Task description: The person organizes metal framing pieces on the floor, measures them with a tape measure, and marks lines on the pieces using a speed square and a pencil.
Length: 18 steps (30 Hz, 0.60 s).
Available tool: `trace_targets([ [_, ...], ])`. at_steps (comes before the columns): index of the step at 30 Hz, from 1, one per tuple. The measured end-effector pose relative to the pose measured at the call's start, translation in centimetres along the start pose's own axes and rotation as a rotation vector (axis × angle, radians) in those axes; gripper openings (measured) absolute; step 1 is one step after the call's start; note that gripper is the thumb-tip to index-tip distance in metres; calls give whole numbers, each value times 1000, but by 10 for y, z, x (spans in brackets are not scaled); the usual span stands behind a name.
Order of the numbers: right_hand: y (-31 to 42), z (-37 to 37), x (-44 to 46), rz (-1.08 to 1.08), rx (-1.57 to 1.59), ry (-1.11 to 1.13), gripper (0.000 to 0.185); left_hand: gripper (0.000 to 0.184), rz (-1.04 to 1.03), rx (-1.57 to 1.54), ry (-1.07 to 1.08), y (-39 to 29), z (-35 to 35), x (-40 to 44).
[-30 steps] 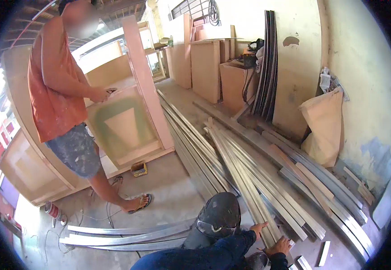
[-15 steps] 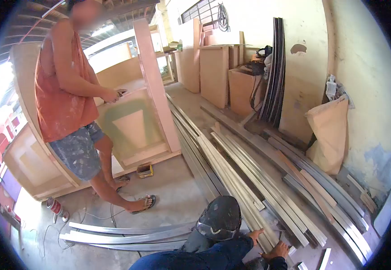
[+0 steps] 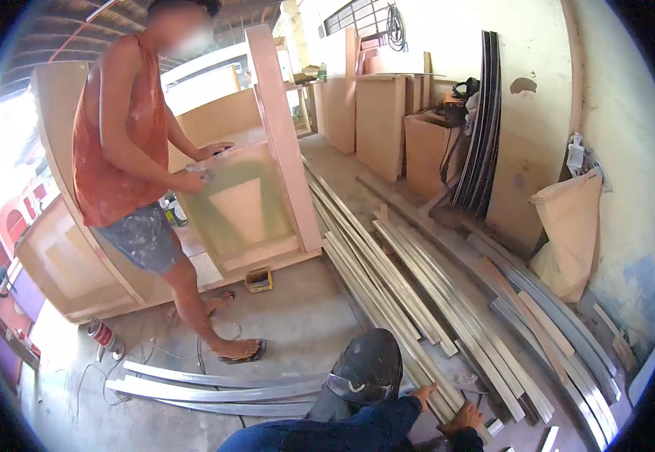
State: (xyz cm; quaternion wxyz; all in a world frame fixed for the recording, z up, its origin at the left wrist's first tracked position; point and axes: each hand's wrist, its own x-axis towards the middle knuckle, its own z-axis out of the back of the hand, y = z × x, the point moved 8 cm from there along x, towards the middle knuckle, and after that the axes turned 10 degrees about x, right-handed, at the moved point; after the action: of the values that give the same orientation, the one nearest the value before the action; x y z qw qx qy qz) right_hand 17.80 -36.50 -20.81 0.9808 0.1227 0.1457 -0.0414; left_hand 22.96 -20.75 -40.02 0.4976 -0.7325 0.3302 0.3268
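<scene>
The right hand (image 3: 466, 416) touches the near end of long metal profiles (image 3: 429, 371); the left hand (image 3: 423, 395) lies on their left side. Whether the fingers close around them, I cannot tell. More metal bars (image 3: 459, 316) extend beyond the grip. Farther, to its left, a person in an orange top (image 3: 124, 173) stands at a wooden cabinet (image 3: 244, 215).

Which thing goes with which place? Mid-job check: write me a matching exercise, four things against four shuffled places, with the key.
Things
1. Metal bars
2. Tan sack
3. Small yellow box
4. Coiled cable

Places
A. On the floor, near the base of the cabinet
B. Hung up high, near the barred window
C. Under the left hand and right hand
D. Beside the pale wall, at the picture's right

Pairs: 1-C, 2-D, 3-A, 4-B
</scene>
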Motion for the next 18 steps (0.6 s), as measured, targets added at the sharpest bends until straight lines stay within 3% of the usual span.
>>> trace_targets([
  [6, 32, 13, 0, 27, -44, -44, 95, 77, -22, 0, -51, -17, 5, -33],
  [9, 26, -15, 10, -38, 0, 96, 103, 79, -10, -13, -55, -20, -1, -36],
  [12, 3, -59, 31, 1, 63, -19, 106, 82, 4, -20, -62, -16, -8, -35],
  [14, 4, -50, 28, -23, 67, -32, 104, 83, 18, -27, -72, -7, -9, -31],
  [16, 27, -11, 6, 131, 3, 13, 99, 85, 33, -26, -89, -5, -12, -44],
  [18, -40, -51, 21, 16, 23, 135, 100, 87, 57, -25, -111, -4, -16, -64],
])
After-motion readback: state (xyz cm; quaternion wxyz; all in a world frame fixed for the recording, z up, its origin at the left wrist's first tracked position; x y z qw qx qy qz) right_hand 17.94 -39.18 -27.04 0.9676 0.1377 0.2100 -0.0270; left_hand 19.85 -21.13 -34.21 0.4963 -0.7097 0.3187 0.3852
